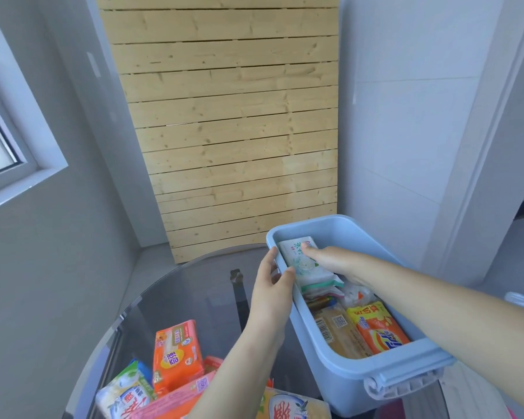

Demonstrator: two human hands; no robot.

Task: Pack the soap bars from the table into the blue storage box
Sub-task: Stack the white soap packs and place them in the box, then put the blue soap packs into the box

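Fingers [288,275] over blue storage box [375,379] rim

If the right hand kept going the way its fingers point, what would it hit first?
Probably the far end wall of the blue plastic storage box. The right hand rests on a white soap pack with a flower print, fingers aimed at that far-left corner; depth is hard to judge.

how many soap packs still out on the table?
At least 5: an orange pack standing up, a green-white pack at its left, a pink pack in front, a yellow-white pack by the blue box, an orange sliver behind the forearm. More may be hidden.
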